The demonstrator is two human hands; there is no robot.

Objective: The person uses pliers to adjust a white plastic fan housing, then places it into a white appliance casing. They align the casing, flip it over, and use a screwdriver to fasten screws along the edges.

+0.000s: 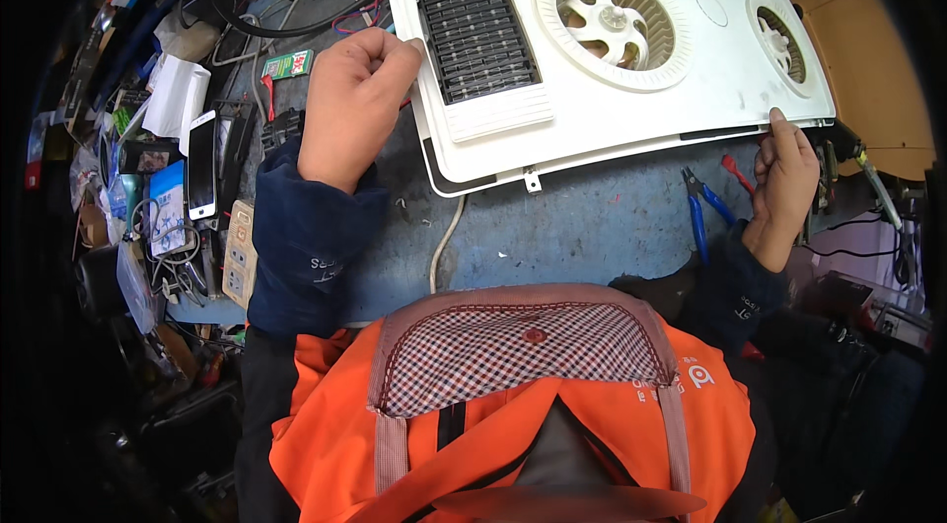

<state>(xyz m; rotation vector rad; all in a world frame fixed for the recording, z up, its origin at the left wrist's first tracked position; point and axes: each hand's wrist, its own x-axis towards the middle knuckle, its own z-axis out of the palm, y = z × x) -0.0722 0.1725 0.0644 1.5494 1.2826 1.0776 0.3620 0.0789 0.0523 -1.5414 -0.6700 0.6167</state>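
A large white plastic appliance panel [612,109] lies tilted across the far side of the bench, its front edge raised off the surface. Set into it are a black slatted grille [473,25], a large white fan wheel [614,25] and a smaller fan wheel [779,44] at the right. My left hand [357,109] is closed on the panel's left edge beside the grille. At the near right edge, my right hand [784,173] pinches the rim between thumb and fingers. A small metal tab [533,180] sticks out below the front edge.
Blue-handled pliers [697,217] and a red-tipped piece [736,172] lie by my right hand. A pale cable [447,247] crosses the blue bench top [582,237]. To the left are a phone [201,168], a power strip [239,252] and clutter.
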